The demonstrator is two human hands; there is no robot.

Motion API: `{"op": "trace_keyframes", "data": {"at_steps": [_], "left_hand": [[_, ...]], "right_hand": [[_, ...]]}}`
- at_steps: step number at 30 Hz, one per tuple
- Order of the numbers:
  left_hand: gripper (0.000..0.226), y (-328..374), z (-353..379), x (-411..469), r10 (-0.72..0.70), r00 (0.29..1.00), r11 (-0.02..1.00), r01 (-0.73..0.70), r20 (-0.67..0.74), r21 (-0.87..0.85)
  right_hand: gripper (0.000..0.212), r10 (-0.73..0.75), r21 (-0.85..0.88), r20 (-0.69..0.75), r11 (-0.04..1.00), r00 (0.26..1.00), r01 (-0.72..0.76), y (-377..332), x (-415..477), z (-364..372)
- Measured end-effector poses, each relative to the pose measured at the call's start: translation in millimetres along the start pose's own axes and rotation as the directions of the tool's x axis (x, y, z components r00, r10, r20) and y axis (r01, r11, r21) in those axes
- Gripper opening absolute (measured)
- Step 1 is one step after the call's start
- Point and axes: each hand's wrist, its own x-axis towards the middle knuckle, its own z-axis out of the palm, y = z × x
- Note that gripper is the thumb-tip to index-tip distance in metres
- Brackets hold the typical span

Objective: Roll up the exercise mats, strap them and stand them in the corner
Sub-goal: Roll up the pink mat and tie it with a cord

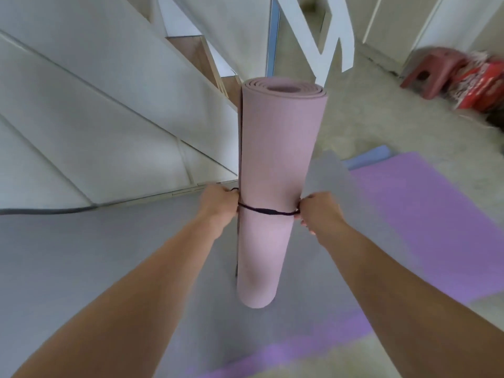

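mat: pink roll (278, 159), wound tight, roughly upright in front of me over the grey mat (136, 241)
strap (268, 211): dark, looped round the roll's middle
left hand (219, 204): curled on the strap at the roll's left edge, far as I can see
right hand (319, 211): pinching the strap at the right edge
floor: purple mat (422, 214) lying flat on the right

No text can be read; the print on the red plastic bag (480, 85) by the far wall is blurred.
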Motion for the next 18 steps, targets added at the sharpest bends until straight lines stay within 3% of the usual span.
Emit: {"op": "trace_keyframes", "data": {"at_steps": [1, 3, 7, 12, 14, 18], "left_hand": [[0.007, 2, -2, 2, 0.002, 1.000, 0.998, 0.000, 0.030, -0.067], [0.014, -1, -4, 5, -0.020, 0.994, 0.992, 0.033, 0.104, -0.122], [0.009, -9, -8, -1, -0.031, 0.978, 0.992, 0.055, 0.205, -0.115], [0.006, -33, -1, -4, -0.093, 0.976, 0.984, 0.120, 0.199, -0.129], [0.022, -58, 7, 9, -0.113, 0.984, 0.985, 0.129, 0.139, -0.113], [0.029, -89, 24, 9, -0.054, 0.995, 0.995, 0.046, 0.089, 0.092]], "right_hand": [[0.009, -0.024, 0.042, -0.004, 0.999, 1.000, 0.024, 0, 2, 1], [0.011, -0.055, 0.119, -0.003, 0.991, 0.998, 0.055, 2, 2, 2], [0.018, -0.061, 0.230, 0.065, 0.972, 0.996, 0.044, 10, -6, -3], [0.018, 0.051, 0.227, 0.104, 0.971, 0.993, -0.073, 31, -9, 7], [0.024, 0.118, 0.222, 0.112, 0.965, 0.987, -0.141, 51, -10, 17], [0.025, 0.098, 0.067, 0.047, 0.993, 0.994, -0.101, 72, -9, 25]]}}
